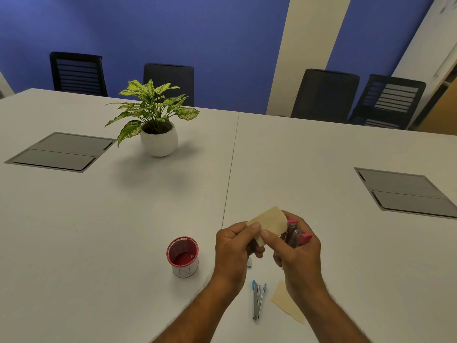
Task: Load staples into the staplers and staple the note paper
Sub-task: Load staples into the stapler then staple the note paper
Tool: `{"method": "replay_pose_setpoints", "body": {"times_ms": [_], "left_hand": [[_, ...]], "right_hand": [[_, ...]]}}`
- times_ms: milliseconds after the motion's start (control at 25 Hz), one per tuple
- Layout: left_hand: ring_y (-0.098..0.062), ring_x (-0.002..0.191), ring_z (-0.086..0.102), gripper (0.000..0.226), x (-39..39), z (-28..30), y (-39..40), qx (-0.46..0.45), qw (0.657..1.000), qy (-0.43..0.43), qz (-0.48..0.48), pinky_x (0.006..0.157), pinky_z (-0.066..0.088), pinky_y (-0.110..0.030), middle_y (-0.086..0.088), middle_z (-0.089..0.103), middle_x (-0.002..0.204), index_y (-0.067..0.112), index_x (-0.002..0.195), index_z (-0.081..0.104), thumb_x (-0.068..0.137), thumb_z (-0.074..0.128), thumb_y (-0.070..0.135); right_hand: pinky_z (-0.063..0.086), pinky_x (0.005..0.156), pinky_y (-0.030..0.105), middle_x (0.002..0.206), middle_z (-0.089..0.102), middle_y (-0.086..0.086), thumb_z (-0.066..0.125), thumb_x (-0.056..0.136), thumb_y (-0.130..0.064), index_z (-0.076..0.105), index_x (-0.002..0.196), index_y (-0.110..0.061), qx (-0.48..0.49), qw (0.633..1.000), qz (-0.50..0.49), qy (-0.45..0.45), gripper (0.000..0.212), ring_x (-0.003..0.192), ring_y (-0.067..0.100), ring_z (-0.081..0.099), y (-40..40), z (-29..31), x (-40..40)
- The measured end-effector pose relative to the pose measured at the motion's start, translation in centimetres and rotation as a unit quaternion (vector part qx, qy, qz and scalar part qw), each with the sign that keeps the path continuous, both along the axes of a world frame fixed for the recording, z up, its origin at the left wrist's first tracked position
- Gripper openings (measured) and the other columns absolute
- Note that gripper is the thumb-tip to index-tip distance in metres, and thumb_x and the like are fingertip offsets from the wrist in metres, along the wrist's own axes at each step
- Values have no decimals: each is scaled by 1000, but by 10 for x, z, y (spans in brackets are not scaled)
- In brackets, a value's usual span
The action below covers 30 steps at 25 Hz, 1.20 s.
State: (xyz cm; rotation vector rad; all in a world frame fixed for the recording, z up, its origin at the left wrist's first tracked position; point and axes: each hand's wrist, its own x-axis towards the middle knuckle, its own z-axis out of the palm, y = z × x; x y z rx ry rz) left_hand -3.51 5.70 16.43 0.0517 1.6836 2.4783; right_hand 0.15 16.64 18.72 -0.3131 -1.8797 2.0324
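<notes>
My left hand [235, 248] pinches the lower left edge of a beige note paper [270, 222] held above the table. My right hand [296, 256] grips a pink stapler [296, 235], and its thumb also touches the paper. The stapler's jaws sit at the paper's right edge. A blue stapler [258, 299] lies on the table [123, 231] below my hands. Beside it, a second beige note paper [284, 302] is partly hidden under my right forearm. A small white object [249, 263] lies under my left hand.
A red and white cup [183, 256] stands left of my left hand. A potted plant [155, 120] stands at the back left. Two grey cable hatches [61, 151] [408, 191] are set into the table. Black chairs [326, 95] line the far edge.
</notes>
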Motion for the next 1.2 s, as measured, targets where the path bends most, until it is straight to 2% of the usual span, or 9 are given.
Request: {"method": "replay_pose_setpoints", "body": {"times_ms": [80, 200, 440, 600, 760, 840, 920, 1040, 1200], "left_hand": [[-16, 58, 62, 28, 1, -1, -1, -10, 1000, 5, 0, 52, 51, -25, 1, 65, 68, 6, 81, 74, 82, 62, 32], [-16, 59, 63, 29, 4, -4, 0, -29, 1000, 12, 2, 54, 53, -26, 4, 64, 66, 7, 83, 74, 83, 61, 33], [-17, 61, 65, 27, 6, -6, 0, -23, 1000, -4, 5, 54, 54, -24, 6, 68, 73, 10, 86, 75, 81, 62, 34], [-17, 62, 65, 25, 6, -8, -1, -29, 1000, -8, 0, 53, 53, -22, 6, 69, 76, 13, 87, 75, 81, 62, 34], [-14, 58, 62, 25, 3, -14, -9, -50, 999, 0, -5, 53, 52, -22, 1, 70, 75, 10, 87, 75, 83, 63, 31], [-14, 54, 60, 16, -3, -20, -19, -67, 998, -4, 7, 51, 51, -22, -1, 68, 69, 10, 79, 75, 88, 67, 21], [-14, 50, 58, 18, -14, -28, -33, -98, 995, -17, 26, 48, 50, -22, 1, 68, 63, 13, 76, 76, 91, 67, 8], [-11, 50, 60, 9, -32, -41, -62, -190, 980, -39, 48, 47, 50, -20, 0, 72, 68, 11, 93, 77, 88, 70, 7], [-16, 62, 65, 16, -53, -55, -105, -329, 940, -66, 59, 52, 49, -21, -10, 74, 85, 10, 103, 76, 89, 70, 15]], "right_hand": [[45, 49, 16, 83, 67, 3, 85, 71, -21, 69, 107, -23, -6, 1000, -5, -1, 39, 58, 8, 55, 0, 0, 0], [41, 42, 20, 71, 63, 1, 78, 81, -11, 70, 101, -24, -12, 1000, -16, -8, 25, 52, 12, 48, 0, -2, 0], [36, 40, 22, 59, 56, 1, 71, 86, -6, 71, 97, -18, -37, 999, -29, -14, 17, 47, 14, 41, -1, -7, 0], [36, 40, 21, 56, 53, -1, 69, 89, -9, 71, 97, -16, -56, 998, -31, -24, 11, 45, 13, 41, -1, -10, 1], [29, 38, 24, 55, 50, 5, 72, 86, -24, 72, 94, -19, -77, 996, -19, -39, 10, 43, 14, 33, 1, -16, 1], [30, 38, 24, 63, 60, 5, 70, 88, -24, 71, 94, -21, -85, 994, -14, -72, 7, 42, 14, 37, 5, -24, -2], [35, 41, 26, 67, 62, 4, 69, 86, -14, 69, 99, -21, -113, 984, 8, -140, 14, 45, 14, 44, 11, -37, -5], [44, 49, 30, 79, 62, 10, 64, 81, 0, 64, 108, -16, -160, 953, 58, -249, 32, 58, 18, 52, 16, -62, -9], [50, 51, 28, 90, 66, 11, 56, 87, 4, 62, 108, -15, -69, 935, 87, -338, 29, 68, 21, 59, 14, -101, -12]]}}
